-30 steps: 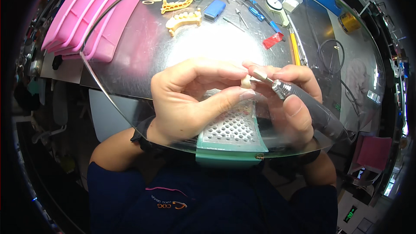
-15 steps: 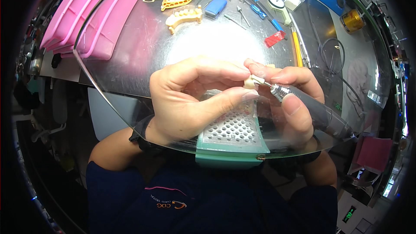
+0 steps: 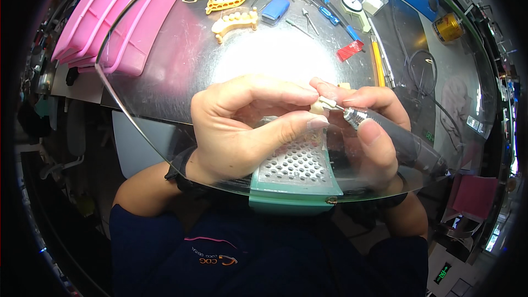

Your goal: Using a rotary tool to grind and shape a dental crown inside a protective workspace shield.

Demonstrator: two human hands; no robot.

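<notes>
My left hand [image 3: 236, 126] pinches a small cream-coloured dental piece [image 3: 317, 108] between thumb and fingertips. My right hand [image 3: 379, 143] is closed round a dark grey rotary handpiece [image 3: 404, 138] with a metal collar. From the collar a thin shank runs left to a pale tip [image 3: 328, 102], which lies against the dental piece. Contact details are too small to make out. The fingertips of both hands meet around the piece. Below them is a perforated plate [image 3: 300, 166] in a green frame [image 3: 297, 190].
A clear shield with a curved edge [image 3: 132, 118] spans the view above my hands. On the metal bench are yellow dental models [image 3: 236, 23], a blue block [image 3: 275, 10], several burs, a dial gauge [image 3: 351, 3] and a yellow pencil-like tool [image 3: 378, 63]. Pink trays [image 3: 118, 27] stand at left.
Very little differs. The dental piece and the pale tip have shifted slightly in my fingers; both hands keep their grip.
</notes>
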